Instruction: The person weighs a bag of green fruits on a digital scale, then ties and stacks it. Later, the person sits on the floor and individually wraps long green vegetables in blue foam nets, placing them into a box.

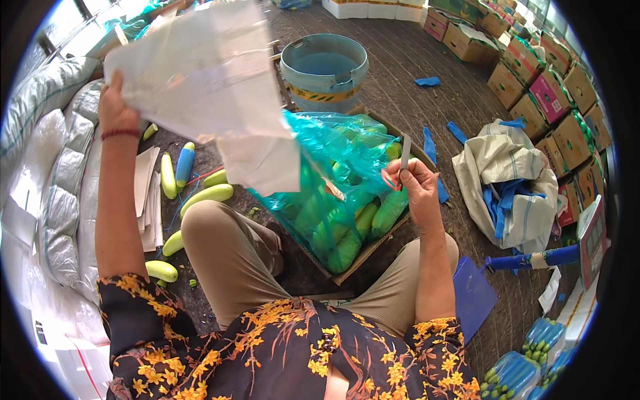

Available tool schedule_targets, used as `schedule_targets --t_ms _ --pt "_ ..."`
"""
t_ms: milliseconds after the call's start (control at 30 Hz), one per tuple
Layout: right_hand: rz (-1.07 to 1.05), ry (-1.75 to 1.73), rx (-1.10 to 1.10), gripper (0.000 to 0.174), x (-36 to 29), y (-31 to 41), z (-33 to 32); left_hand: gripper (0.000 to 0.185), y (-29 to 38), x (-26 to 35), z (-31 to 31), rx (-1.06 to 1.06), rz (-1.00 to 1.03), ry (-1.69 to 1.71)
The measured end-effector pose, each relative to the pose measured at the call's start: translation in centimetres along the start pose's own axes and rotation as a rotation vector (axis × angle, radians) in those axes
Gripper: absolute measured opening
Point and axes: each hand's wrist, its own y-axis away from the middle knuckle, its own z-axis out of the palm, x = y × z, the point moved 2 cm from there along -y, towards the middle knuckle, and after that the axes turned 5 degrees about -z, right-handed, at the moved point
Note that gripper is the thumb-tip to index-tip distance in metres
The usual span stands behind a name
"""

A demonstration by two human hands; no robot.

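My left hand (118, 107) grips the left edge of a large white paper sheet (200, 85), which hangs over part of the box. In my right hand (422, 192) is a narrow-bladed knife (405, 150), its blade pointing up, with a pinkish-red loop (390, 180) beside the fingers. Between my knees stands a cardboard box (357, 265) lined with a teal plastic bag (320, 200). Long green vegetables (367, 217), resembling squash, fill it and show through the film. The sheet hides the box's far left side.
Loose green vegetables (207, 197) and cardboard sheets (147, 200) lie to the left, one vegetable in a blue foam net (185, 162). Beyond the box is a blue bucket (325, 70). At right are a white woven sack (505, 185), a scale (590, 235) and stacked cartons (550, 95).
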Motion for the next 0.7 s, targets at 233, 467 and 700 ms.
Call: schedule_targets --t_ms 233,467,700 --pt "-0.069 -0.673 0.137 0.018 -1.6 -1.9 0.3 0.02 6.7 -2.4 2.6 -0.333 0.397 -1.355" --pt "-0.142 -0.415 0.413 0.013 -1.1 -0.2 -6.0 0.028 16.3 -9.4 0.7 -0.598 0.204 -2.3" --pt "0.017 -0.074 0.224 0.013 2.1 -0.6 -1.7 0.106 22.4 -16.0 14.7 -0.694 -0.371 -1.267"
